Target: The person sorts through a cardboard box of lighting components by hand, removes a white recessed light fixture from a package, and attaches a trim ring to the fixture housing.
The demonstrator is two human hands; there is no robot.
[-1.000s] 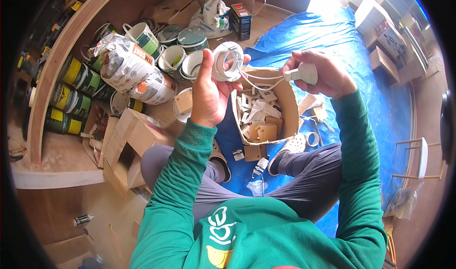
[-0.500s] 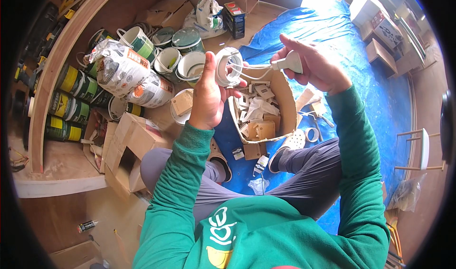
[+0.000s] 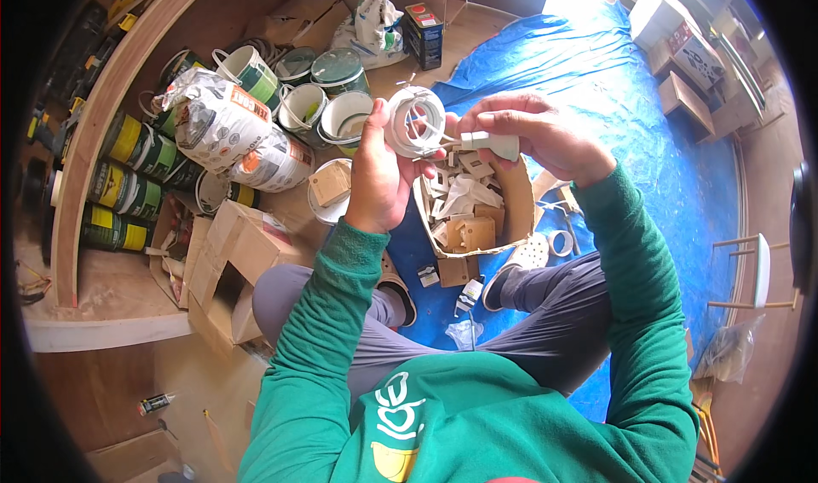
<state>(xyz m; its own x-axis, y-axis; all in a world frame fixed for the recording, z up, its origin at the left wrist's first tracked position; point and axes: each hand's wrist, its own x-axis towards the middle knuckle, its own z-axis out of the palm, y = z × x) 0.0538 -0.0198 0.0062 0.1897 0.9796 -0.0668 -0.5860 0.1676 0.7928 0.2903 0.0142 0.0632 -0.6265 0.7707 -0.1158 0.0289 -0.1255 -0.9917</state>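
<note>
My left hand [image 3: 381,172] grips a round white downlight ring [image 3: 397,125] from its left side, thumb upright along the rim. White wires run from the ring toward my right hand [image 3: 550,133]. A white spotlight bulb [image 3: 503,145] with a pale socket lies under the fingers of that hand, which are curled around the bulb and the wire beside it. Below both hands stands an open cardboard box [image 3: 518,202] full of small white and brown pieces.
Paint buckets [image 3: 341,72] and filled white sacks [image 3: 217,121] stand to the left. A cut cardboard box [image 3: 247,244] leans by my left knee. Blue tarp [image 3: 682,219] covers the floor, with a tape roll [image 3: 561,242] near my right foot. A chair [image 3: 760,270] stands far right.
My right hand has moved left and slightly down, bringing the bulb closer to the ring. Its fingers have curled in over the wire. The ring has turned slightly in my left hand.
</note>
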